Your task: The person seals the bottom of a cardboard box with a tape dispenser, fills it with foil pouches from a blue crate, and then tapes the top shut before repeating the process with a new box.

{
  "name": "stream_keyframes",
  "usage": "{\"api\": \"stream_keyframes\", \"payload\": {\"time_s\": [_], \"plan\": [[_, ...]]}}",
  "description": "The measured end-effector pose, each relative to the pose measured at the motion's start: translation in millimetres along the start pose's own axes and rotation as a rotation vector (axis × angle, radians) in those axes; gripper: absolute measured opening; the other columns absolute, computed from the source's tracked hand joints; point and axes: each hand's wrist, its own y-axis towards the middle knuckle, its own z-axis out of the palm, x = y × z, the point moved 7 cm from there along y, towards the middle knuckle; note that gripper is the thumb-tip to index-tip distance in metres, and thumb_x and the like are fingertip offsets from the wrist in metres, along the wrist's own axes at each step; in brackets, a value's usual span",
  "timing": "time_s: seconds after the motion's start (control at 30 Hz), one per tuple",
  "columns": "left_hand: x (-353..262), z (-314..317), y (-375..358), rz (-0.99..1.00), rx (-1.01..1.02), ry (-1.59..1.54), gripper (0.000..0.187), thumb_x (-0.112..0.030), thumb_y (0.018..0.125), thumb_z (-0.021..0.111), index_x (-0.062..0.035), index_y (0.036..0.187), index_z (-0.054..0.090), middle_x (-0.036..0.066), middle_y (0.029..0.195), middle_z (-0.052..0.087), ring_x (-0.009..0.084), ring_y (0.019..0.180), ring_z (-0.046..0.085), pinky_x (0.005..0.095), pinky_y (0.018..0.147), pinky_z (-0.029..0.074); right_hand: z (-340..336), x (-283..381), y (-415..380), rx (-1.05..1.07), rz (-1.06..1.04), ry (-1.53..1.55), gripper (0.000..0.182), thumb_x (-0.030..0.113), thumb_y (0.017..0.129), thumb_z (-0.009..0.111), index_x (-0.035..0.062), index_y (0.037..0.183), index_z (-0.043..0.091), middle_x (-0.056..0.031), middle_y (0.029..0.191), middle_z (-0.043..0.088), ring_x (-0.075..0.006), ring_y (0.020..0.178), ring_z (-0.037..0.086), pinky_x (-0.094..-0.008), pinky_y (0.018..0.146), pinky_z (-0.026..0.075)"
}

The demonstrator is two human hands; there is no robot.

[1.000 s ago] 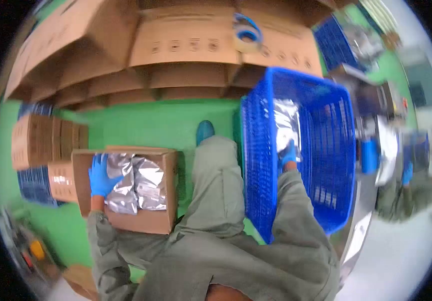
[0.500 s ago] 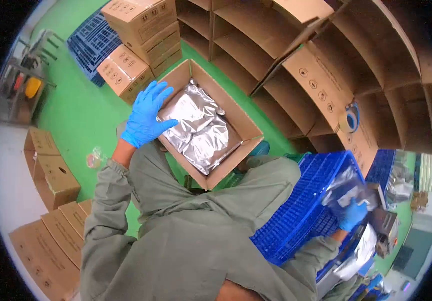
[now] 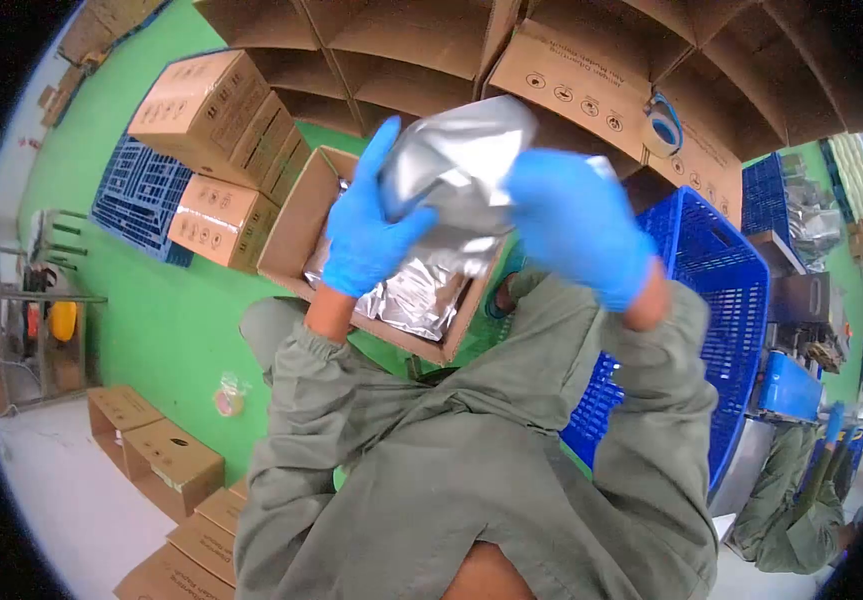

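Observation:
A silver foil pouch [image 3: 461, 150], blurred by motion, is held up above an open cardboard box [image 3: 296, 235]. My right hand [image 3: 581, 225], in a blue glove, grips the pouch at its right side. On the pouch's left side is my left hand [image 3: 366, 225], also gloved in blue, with thumb and fingers spread apart, next to the foil. More silver pouches [image 3: 413, 295] lie inside the box, partly hidden by the raised pouch and my hands.
A blue plastic crate [image 3: 721, 250] stands at the right. Closed cartons [image 3: 201, 105] are stacked at the upper left. Empty cardboard boxes [image 3: 401, 45] line the top, with a tape roll [image 3: 662, 133]. A co-worker's gloved hand [image 3: 834, 422] shows at the far right.
My right hand has come from the blue crate to above the box, bringing a silver pouch. My left hand has moved beside that pouch. The camera view has shifted.

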Motion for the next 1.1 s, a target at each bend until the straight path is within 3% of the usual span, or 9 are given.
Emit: {"api": "stream_keyframes", "payload": {"time_s": [0.17,0.2,0.27,0.4,0.5,0.93,1.0,1.03,1.1], "plan": [[185.3,79.1,-128.9,-0.824,0.823,0.067,0.105,-0.049,0.076,0.077,-0.0102,0.154,0.020,0.026,0.134,0.054,0.0419,0.118,0.057,0.0500,0.097,0.048,156.6,-81.3,-34.6,0.338,0.428,-0.108,0.057,0.014,0.076,0.075,0.0048,0.127,0.051,-0.0217,0.118,0.058,-0.0427,0.110,0.055,-0.0459,0.093,0.046],[193.2,84.3,-137.2,-0.823,0.828,0.079,0.105,-0.049,0.076,0.077,-0.0102,0.154,0.020,0.026,0.134,0.054,0.0419,0.118,0.057,0.0500,0.097,0.048,172.9,-96.0,-61.3,0.272,0.545,-0.117,0.066,0.012,0.077,0.074,0.0049,0.135,0.045,-0.0232,0.125,0.054,-0.0431,0.115,0.052,-0.0462,0.098,0.044],[174.3,102.1,-122.8,-0.151,0.786,0.561,0.114,-0.052,0.067,0.082,-0.0101,0.154,0.021,0.026,0.148,0.037,0.0440,0.132,0.043,0.0611,0.103,0.039,190.9,-116.8,-92.3,0.205,0.664,-0.123,0.075,0.009,0.077,0.074,0.0050,0.144,0.040,-0.0248,0.133,0.050,-0.0435,0.120,0.050,-0.0465,0.103,0.042],[142.1,149.4,-84.0,-0.134,1.066,0.644,0.129,-0.065,0.056,0.082,-0.0075,0.155,0.021,0.028,0.156,0.021,0.0453,0.145,0.022,0.0691,0.110,0.020,200.0,-123.7,-119.7,0.046,0.677,0.108,0.079,0.003,0.077,0.066,0.0038,0.149,0.034,-0.0268,0.139,0.044,-0.0433,0.124,0.047,-0.0475,0.107,0.039],[156.9,177.1,-114.5,-0.122,0.736,0.609,0.133,-0.072,0.057,0.078,-0.0014,0.154,0.019,0.031,0.157,0.015,0.0451,0.147,0.015,0.0719,0.110,0.013,198.8,-124.0,-117.4,0.026,0.666,0.160,0.075,0.000,0.077,0.061,0.0019,0.147,0.035,-0.0263,0.136,0.045,-0.0431,0.124,0.046,-0.0483,0.107,0.038],[177.7,184.7,-121.8,-0.280,0.772,0.447,0.112,-0.070,0.074,0.065,-0.0013,0.153,0.024,0.028,0.160,0.009,0.0441,0.148,0.012,0.0657,0.116,0.009,180.1,-122.0,-113.5,-0.168,0.563,0.234,0.071,0.007,0.080,0.068,-0.0045,0.143,0.036,-0.0262,0.139,0.041,-0.0412,0.126,0.043,-0.0467,0.109,0.034],[181.9,148.9,-103.3,-0.067,0.718,0.641,0.100,-0.064,0.078,0.066,-0.0022,0.149,0.032,0.028,0.156,0.021,0.0425,0.144,0.025,0.0617,0.115,0.018,154.0,-115.2,-132.2,-0.185,0.574,0.090,0.056,0.009,0.081,0.068,-0.0051,0.131,0.046,-0.0255,0.127,0.050,-0.0404,0.116,0.051,-0.0465,0.102,0.041],[192.3,105.4,-92.8,-0.033,0.430,0.679,0.079,-0.049,0.078,0.071,-0.0052,0.139,0.046,0.024,0.138,0.046,0.0417,0.125,0.046,0.0555,0.104,0.035,151.2,-118.5,-148.0,-0.017,0.744,0.116,0.038,0.012,0.083,0.068,-0.0019,0.115,0.053,-0.0229,0.111,0.056,-0.0400,0.104,0.056,-0.0470,0.091,0.046],[132.6,-7.0,-25.9,-0.017,0.163,0.870,0.064,-0.034,0.065,0.079,-0.0048,0.117,0.056,0.016,0.103,0.055,0.0357,0.097,0.052,0.0476,0.078,0.040,170.1,-113.9,-179.4,0.495,0.780,-0.056,0.034,0.019,0.079,0.075,0.0017,0.102,0.056,-0.0199,0.097,0.059,-0.0396,0.096,0.058,-0.0484,0.081,0.048]]}}
